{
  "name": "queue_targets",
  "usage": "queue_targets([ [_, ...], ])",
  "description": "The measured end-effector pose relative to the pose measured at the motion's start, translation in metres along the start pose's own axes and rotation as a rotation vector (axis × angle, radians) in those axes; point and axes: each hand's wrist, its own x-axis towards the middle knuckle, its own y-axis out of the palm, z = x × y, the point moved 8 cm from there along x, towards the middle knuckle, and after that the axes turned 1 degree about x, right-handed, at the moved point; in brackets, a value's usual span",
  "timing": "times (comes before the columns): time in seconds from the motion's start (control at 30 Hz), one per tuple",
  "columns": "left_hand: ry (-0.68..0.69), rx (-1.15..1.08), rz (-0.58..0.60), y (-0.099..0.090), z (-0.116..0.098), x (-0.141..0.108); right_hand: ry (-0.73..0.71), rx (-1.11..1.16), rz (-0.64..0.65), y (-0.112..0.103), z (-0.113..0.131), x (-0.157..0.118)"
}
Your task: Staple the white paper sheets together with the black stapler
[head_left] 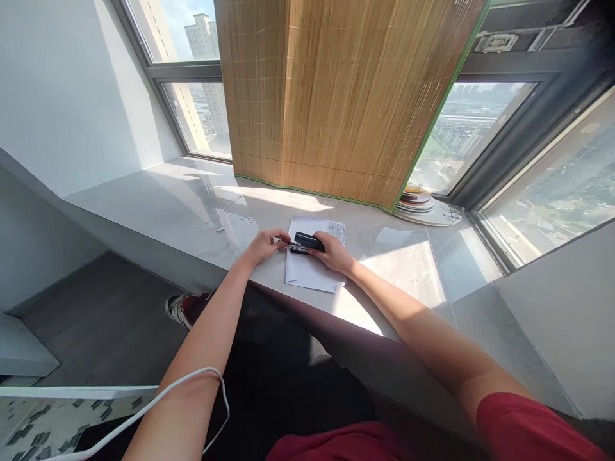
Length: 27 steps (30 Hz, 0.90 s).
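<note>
A black stapler (307, 242) lies sideways above the white paper sheets (314, 272), its metal inner part showing at the left end. My right hand (332, 252) is wrapped round the stapler's right end, thumb on top. At the stapler's left end, my left hand (267, 246) has thumb and forefinger pinched together close to the metal part. Whatever sits between those fingertips is too small to make out. The sheets rest on the tiled sill near its front edge, and small dense writing covers their upper right corner.
The pale tiled sill (168, 205) runs along the windows. A bamboo blind (331, 96) hangs behind it. Stacked plates (427, 210) stand at the back right. Another paper piece (393, 235) lies right of the sheets. A white cable (168, 390) crosses my left forearm.
</note>
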Motion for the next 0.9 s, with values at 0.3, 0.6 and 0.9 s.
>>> queue_targets([
  [0.3,0.052,0.006,-0.028,-0.007,-0.001,-0.005,-0.015,0.004,0.002,0.000,-0.001,0.001],
  [0.6,0.042,0.068,-0.076,-0.007,-0.001,-0.009,-0.008,-0.005,0.000,0.001,-0.002,0.002],
  [0.9,0.081,0.073,-0.147,-0.005,-0.010,-0.011,-0.009,0.006,0.003,-0.001,0.000,0.001],
])
